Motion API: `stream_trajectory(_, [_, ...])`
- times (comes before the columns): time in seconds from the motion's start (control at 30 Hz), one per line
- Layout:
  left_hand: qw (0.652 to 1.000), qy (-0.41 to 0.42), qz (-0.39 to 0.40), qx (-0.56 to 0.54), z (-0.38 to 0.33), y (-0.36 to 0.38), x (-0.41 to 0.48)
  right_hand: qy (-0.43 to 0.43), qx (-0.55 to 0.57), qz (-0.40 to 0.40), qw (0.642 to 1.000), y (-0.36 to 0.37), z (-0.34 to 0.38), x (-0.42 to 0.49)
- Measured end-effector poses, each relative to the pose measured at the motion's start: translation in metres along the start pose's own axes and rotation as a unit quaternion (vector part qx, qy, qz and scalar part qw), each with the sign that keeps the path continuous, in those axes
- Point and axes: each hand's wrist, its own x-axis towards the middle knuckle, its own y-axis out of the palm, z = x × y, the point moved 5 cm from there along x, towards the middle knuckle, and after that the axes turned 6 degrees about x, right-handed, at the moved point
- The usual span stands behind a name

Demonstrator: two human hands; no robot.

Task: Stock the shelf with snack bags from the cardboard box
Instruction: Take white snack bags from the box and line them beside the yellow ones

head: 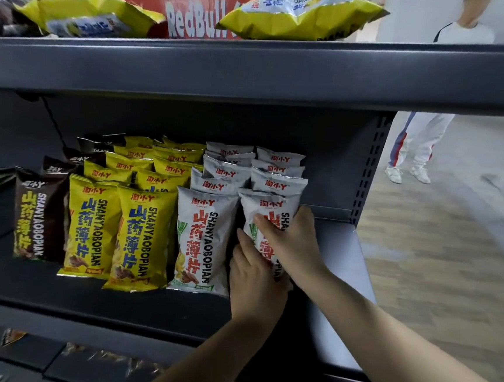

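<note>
**Head view.** R hand [292,243] wraps the front white snack bag [269,206] from its right side, thumb across the face. L hand [254,285] grips the bag's lower left edge, its fingers partly hidden under the R hand. Both hands grasp the same bag.

The bag stands upright at the front of the rightmost row on the middle shelf [339,259], just beside the neighbouring white bag [201,238]. The two-hand hold probably squares it w/ its row, label fwd.

Rows are sorted by colour: brown bags [36,217], yellow bags [140,236], then white. The cardboard box [199,9] sits on the top shelf, probably to keep stock within reach.
</note>
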Motion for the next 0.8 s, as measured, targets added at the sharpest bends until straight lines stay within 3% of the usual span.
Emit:
stream_trajectory(0.3, [1.000,-0.008,0.009,0.022,0.008,0.002,0.005,-0.006,0.092,-0.020,0.996,0.001,0.002,0.009])
stream_trajectory(0.4, [1.000,-0.005,-0.012,0.027,0.007,0.001,0.003,0.005,0.056,-0.012,0.998,0.000,-0.004,0.005])
stream_trajectory(0.53, [1.000,0.007,-0.012,0.026,0.006,0.003,0.003,0.000,-0.084,-0.004,0.996,-0.001,-0.020,-0.006])
stream_trajectory(0.8, [0.999,0.015,0.018,0.042,0.004,0.002,0.004,-0.011,-0.042,0.012,0.999,-0.001,-0.026,-0.003])
